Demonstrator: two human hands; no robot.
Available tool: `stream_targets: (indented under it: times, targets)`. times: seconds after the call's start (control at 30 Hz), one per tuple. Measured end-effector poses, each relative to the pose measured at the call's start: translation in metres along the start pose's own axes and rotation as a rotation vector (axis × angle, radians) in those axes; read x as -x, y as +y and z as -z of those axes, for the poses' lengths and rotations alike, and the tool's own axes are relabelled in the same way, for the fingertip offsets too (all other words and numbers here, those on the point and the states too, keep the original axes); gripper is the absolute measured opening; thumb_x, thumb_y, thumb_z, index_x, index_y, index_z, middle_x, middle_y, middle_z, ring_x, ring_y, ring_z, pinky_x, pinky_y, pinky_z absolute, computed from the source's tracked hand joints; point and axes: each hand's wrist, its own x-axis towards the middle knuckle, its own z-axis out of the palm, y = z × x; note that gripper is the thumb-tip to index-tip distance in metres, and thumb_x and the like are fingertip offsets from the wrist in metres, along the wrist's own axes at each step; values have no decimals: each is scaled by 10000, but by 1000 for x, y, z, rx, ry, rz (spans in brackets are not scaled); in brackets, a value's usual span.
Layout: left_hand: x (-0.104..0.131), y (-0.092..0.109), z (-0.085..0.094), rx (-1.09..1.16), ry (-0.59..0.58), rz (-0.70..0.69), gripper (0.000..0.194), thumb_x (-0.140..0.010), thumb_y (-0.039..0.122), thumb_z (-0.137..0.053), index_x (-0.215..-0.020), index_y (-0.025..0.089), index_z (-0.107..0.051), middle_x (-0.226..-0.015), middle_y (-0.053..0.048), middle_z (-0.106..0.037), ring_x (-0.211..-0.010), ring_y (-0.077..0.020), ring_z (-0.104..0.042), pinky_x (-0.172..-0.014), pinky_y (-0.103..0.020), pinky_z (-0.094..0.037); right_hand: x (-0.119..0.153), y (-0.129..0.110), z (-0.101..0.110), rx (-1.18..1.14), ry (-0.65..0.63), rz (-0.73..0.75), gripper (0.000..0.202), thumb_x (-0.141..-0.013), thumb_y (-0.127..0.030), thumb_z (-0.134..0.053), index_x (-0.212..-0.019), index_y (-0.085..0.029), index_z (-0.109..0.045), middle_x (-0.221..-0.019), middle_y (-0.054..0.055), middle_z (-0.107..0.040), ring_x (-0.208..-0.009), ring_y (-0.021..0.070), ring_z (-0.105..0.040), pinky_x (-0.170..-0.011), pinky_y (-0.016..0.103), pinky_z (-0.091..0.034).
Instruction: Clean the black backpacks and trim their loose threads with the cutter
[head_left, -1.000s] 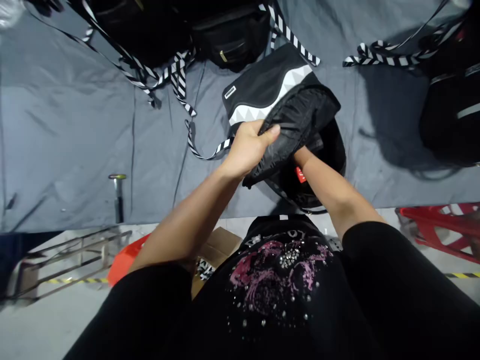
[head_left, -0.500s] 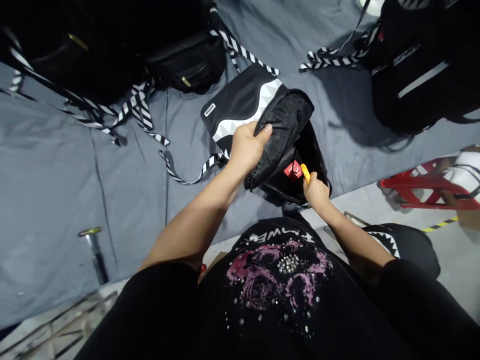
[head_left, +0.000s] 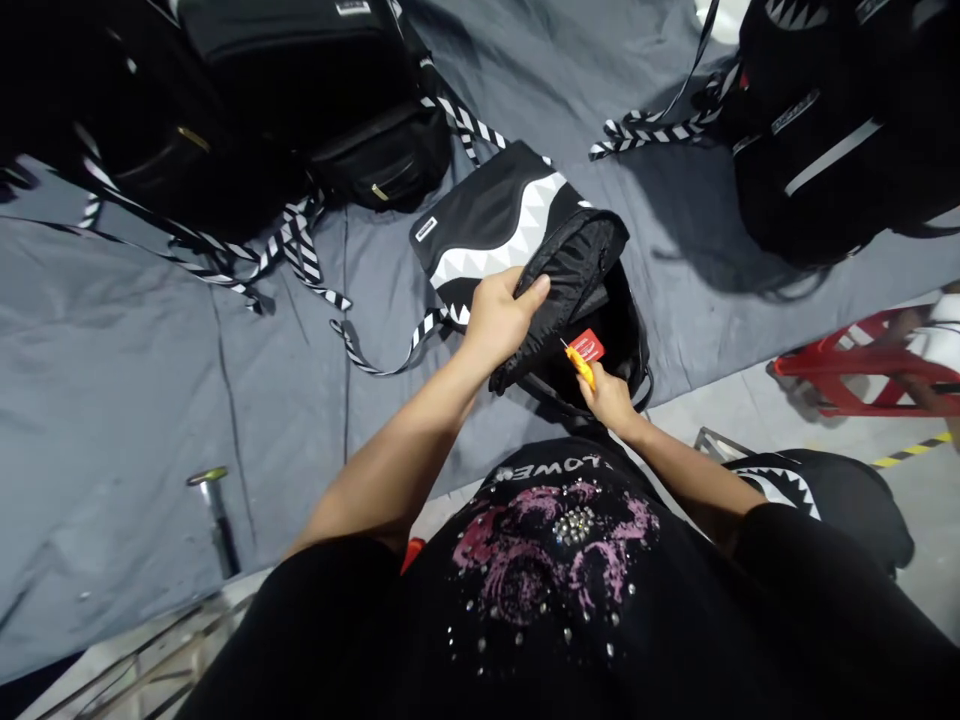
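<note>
A black backpack (head_left: 480, 215) with a white shark-teeth band lies unzipped on the grey cloth. My left hand (head_left: 501, 312) is closed on the edge of its opened panel, thumb on the black lining, folding it back from the dark interior. In my right hand (head_left: 609, 400) is a pair of orange thread snips (head_left: 580, 368), its thin metal tip pointing up and left into the opening. Right by the tip, inside the bag, sits a red label (head_left: 587, 346). The fingers under the snips are partly hidden.
More black bags (head_left: 375, 150) with striped straps stand at the upper left, and another black bag (head_left: 817, 150) at the upper right. A red plastic stool (head_left: 862, 368) is on the floor at right. A metal post (head_left: 217, 515) rises at lower left.
My right hand has moved left and slightly down, bringing the snips across to the red label, with the tip now turned up-left. My left hand keeps its hold on the panel.
</note>
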Motion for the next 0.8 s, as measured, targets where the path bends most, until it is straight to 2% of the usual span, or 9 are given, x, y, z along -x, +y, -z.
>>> stream_targets:
  times: [0.13,0.23,0.3,0.37,0.5,0.57,0.67,0.8]
  targets:
    - [11,1,-5,-23,15,-12,296,-829,425,-611,-684,171,-564,-626,20,-544,-620,-122,-482,-584,-213,-387,-2,4,-4,-92,74,-101,481,-1000,-381,-315,-1374,-94,-411,-1096,160,-712,-912,259,-695,-773,307,-477]
    - [13,-2,-8,-35,57,-4,317,-842,411,-621,-645,178,-534,-590,26,-518,-590,-119,-471,-565,-217,-382,-1,0,12,-142,61,-170,473,-1004,-386,-291,-1362,-98,-404,-1038,162,-722,-905,258,-696,-733,298,-480]
    - [11,-5,-9,-41,72,-10,296,-845,381,-625,-650,176,-539,-593,29,-519,-586,-116,-469,-566,-217,-381,-2,-2,38,-124,33,-161,449,-999,-395,-316,-1337,-121,-427,-1027,157,-721,-907,259,-695,-716,294,-476]
    - [7,-6,-11,-56,76,-16,264,-841,346,-623,-656,173,-547,-596,33,-516,-579,-111,-456,-562,-216,-363,-3,3,74,-44,-16,-125,406,-982,-407,-375,-1276,-149,-483,-1020,151,-719,-896,265,-693,-695,294,-464]
    - [1,-8,-14,-70,77,-9,267,-828,330,-626,-632,176,-531,-578,38,-482,-558,-107,-411,-544,-223,-315,0,31,155,144,-188,-91,344,-935,-434,-480,-1131,-171,-585,-1002,138,-711,-864,257,-677,-666,297,-454]
    - [-1,-8,-16,-66,79,-10,272,-828,332,-633,-630,176,-531,-577,38,-469,-557,-109,-405,-562,-228,-325,6,46,184,207,-285,-150,363,-921,-443,-508,-1151,-174,-590,-973,131,-706,-731,227,-662,-605,304,-457]
    - [-1,-7,-18,-84,86,-4,271,-836,315,-638,-631,176,-529,-577,38,-446,-559,-111,-408,-598,-240,-356,15,62,209,187,-384,-292,405,-919,-449,-514,-1217,-181,-566,-849,119,-685,-493,161,-573,-472,297,-424]
    - [0,-5,-17,-144,87,-11,258,-851,330,-622,-661,169,-553,-580,37,-446,-563,-113,-430,-587,-243,-373,17,75,220,81,-470,-313,325,-929,-430,-518,-1142,-191,-577,-603,18,-575,-395,111,-486,-420,250,-389]
